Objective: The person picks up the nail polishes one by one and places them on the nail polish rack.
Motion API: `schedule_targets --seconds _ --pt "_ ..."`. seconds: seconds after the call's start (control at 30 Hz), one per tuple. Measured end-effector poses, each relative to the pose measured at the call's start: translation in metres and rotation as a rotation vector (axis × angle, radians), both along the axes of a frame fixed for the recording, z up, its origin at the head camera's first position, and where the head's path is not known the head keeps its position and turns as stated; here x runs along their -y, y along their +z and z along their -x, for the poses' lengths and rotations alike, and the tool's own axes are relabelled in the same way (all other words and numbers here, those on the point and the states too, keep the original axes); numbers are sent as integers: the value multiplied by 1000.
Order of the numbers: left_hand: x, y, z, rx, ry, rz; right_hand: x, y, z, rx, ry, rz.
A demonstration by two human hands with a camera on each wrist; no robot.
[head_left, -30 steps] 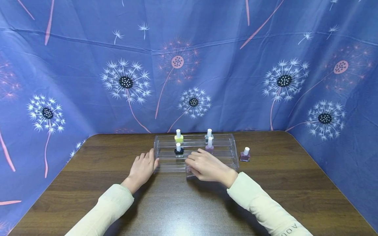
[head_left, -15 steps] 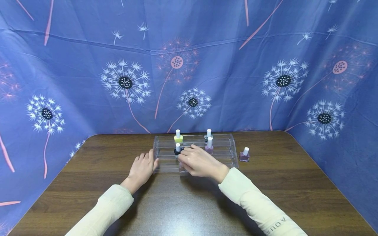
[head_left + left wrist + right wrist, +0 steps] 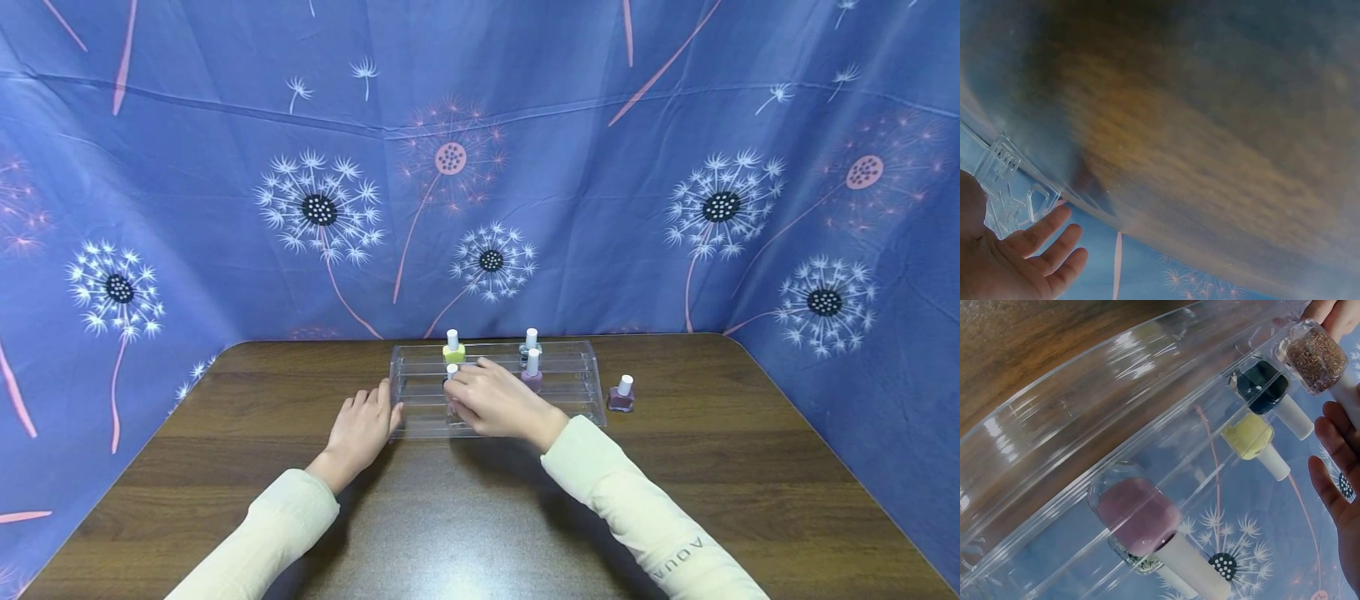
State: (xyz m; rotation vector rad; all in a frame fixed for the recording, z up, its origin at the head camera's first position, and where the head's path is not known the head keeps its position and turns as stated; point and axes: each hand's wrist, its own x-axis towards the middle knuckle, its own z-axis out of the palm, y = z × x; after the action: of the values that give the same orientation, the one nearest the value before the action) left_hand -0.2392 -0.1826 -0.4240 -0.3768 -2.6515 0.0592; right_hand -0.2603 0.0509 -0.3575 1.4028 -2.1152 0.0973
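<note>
A tiered clear acrylic rack (image 3: 420,422) stands on the table. My left hand (image 3: 360,429) rests against its left end, fingers fairly straight; in the left wrist view those fingers (image 3: 1054,250) spread beside the clear plastic. With my right hand (image 3: 498,400) I hold a glittery brown nail polish bottle (image 3: 1317,359) by its white cap, low over the rack's front tiers. Just behind it is a dark nail polish bottle (image 3: 1262,386), mostly hidden by the hand in the head view. The rack also bears a yellow bottle (image 3: 453,353), a mauve bottle (image 3: 532,381) and a glitter-flecked bottle (image 3: 525,354).
A plum nail polish bottle (image 3: 621,399) stands on the wooden table (image 3: 712,467) to the right of the rack. A blue curtain (image 3: 577,250) with dandelion prints hangs right behind the table and along both sides.
My right hand has moved left and slightly away from me with the glittery bottle, from the rack's front edge to in front of the dark bottle. The left hand has stayed put.
</note>
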Motion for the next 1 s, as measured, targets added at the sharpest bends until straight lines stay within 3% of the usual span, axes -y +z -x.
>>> schedule_targets --seconds 0.23,1.0 --pt "0 -2 2 -20 -12 -3 4 -5 5 10 -37 -23" --pt "0 -1 1 3 -2 -3 9 -24 12 50 -88 -97"
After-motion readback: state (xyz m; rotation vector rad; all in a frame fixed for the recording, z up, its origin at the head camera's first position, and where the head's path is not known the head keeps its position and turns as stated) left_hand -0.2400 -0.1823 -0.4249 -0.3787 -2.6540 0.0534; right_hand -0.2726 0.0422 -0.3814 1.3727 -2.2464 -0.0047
